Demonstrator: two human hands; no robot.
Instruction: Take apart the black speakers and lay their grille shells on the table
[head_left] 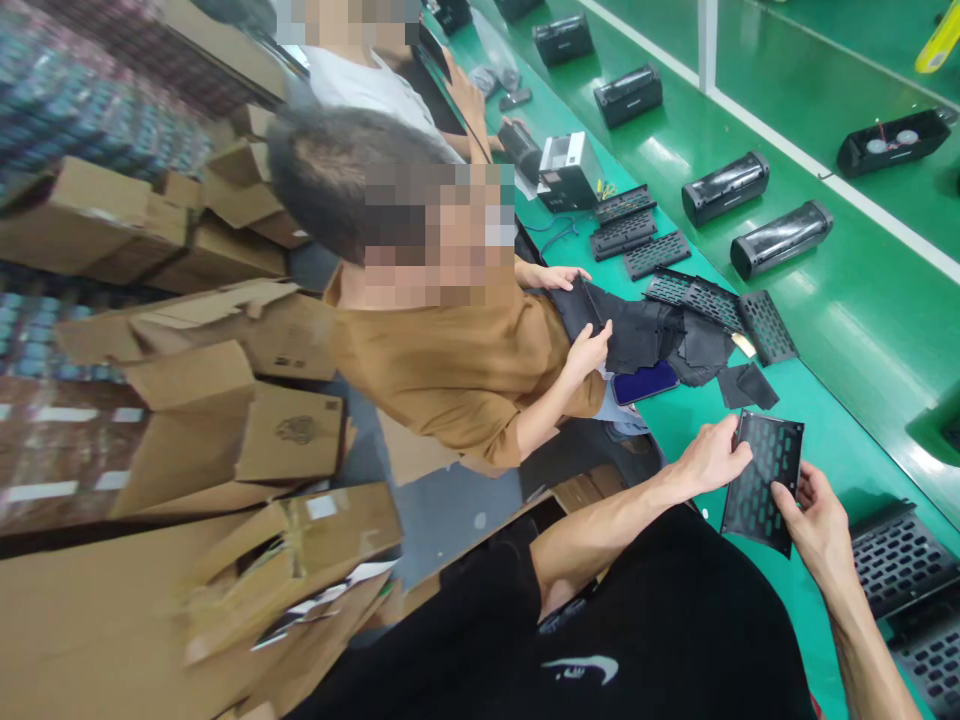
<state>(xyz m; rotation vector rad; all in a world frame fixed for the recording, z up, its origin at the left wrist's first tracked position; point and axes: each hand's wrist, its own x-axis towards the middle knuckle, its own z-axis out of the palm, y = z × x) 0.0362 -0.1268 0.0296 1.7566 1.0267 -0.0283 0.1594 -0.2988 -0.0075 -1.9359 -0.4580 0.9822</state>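
Between my two hands is a black perforated speaker grille, held tilted above the green tabletop. My left hand grips its left edge, thumb on the face and fingers partly hidden behind. On the opposite edge my right hand is closed, its thumb pressed on the slotted face. More grilles lie to the right of my right hand. Beyond my left hand, thin black mesh cloth pieces lie on the table, close to another loose grille.
A co-worker in a brown shirt sits at my left, holding a black sheet. A dark phone lies by the cloth pile. Black speaker housings stand on the green conveyor. Open cardboard boxes crowd the left side.
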